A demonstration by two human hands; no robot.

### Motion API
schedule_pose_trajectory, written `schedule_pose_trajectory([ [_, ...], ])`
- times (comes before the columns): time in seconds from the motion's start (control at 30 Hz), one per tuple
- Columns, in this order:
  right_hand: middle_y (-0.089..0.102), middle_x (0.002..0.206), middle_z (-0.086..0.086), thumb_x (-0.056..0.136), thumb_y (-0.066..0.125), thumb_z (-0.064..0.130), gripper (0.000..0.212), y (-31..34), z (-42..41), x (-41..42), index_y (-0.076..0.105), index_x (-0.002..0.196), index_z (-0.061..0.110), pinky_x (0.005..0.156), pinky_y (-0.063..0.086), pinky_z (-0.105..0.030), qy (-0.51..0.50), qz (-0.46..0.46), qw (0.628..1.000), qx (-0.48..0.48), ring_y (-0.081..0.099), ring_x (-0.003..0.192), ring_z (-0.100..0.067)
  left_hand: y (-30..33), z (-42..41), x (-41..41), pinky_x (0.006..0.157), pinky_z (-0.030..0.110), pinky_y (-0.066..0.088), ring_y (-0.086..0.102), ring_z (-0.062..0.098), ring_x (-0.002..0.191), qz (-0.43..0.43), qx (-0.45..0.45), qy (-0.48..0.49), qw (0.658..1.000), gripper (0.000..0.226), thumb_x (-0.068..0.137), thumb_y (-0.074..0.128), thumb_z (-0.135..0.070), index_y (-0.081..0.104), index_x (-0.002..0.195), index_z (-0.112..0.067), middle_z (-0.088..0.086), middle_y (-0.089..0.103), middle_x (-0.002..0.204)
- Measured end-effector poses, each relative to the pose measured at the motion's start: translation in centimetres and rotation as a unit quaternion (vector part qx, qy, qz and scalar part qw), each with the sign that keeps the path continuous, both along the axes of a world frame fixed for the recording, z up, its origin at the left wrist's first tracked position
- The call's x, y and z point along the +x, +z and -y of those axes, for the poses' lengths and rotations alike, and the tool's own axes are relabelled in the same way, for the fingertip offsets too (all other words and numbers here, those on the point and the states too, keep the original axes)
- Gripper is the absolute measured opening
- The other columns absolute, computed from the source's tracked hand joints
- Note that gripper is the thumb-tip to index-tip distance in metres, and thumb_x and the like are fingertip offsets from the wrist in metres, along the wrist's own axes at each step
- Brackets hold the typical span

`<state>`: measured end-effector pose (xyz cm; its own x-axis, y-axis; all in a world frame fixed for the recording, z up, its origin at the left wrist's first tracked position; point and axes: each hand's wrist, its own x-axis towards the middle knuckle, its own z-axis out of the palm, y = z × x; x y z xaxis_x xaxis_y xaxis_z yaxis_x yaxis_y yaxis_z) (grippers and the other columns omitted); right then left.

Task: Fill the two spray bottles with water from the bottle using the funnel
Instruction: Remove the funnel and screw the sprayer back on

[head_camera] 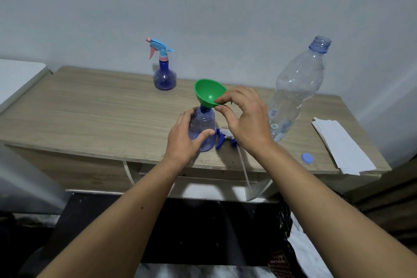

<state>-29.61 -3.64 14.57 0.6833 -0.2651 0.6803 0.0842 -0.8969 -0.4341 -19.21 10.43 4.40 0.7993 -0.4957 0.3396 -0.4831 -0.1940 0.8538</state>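
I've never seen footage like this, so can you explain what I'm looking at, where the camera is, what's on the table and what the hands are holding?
There is no machine here: one camera worn on a person's head looks down at their two bare hands. The left hand grips an open spray bottle on the wooden table. The right hand pinches the rim of a green funnel sitting in that bottle's neck. Beside it lies the removed spray head. Farther back stands a second spray bottle, trigger still on. To the right are an uncapped water bottle, its blue cap, and white paper.

Wooden table (94, 106) — white folded paper (340, 144) at its right edge.
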Motion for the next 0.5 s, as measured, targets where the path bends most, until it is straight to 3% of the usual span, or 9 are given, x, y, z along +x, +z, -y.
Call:
schedule_pose_trajectory([
  [0.13,0.070,0.096,0.005,0.089,0.080,0.014,0.006,1.1,0.4,-0.1,0.078,0.095,0.015,0.088,0.046,-0.023,-0.002,0.029,0.999,0.024,0.063,0.095,-0.018,0.0,0.0,0.0,0.104,0.037,0.055,0.066,0.018,0.119,-0.006,-0.001,-0.001,1.000,0.080,0.080,0.081,-0.059,0.058,0.144,-0.018,-0.002,0.067,0.133],
  [0.27,0.069,0.096,0.002,0.091,0.077,0.010,0.005,1.9,1.2,-0.2,0.077,0.096,0.013,0.082,0.053,-0.033,-0.015,0.054,0.996,0.065,0.065,0.091,-0.018,-0.2,0.0,0.1,0.105,0.041,0.055,0.065,0.016,0.118,-0.009,0.010,0.002,1.000,0.070,0.084,0.089,-0.041,0.058,0.143,-0.019,-0.004,0.066,0.132],
  [0.5,0.066,0.093,0.002,0.093,0.075,0.010,0.004,0.3,2.4,0.1,0.073,0.094,0.013,0.078,0.059,-0.033,-0.079,0.062,0.986,0.134,0.068,0.082,-0.016,-0.2,0.0,0.2,0.105,0.037,0.054,0.065,0.014,0.118,-0.014,0.002,0.001,1.000,0.071,0.083,0.092,-0.035,0.059,0.143,-0.019,-0.007,0.066,0.132],
])
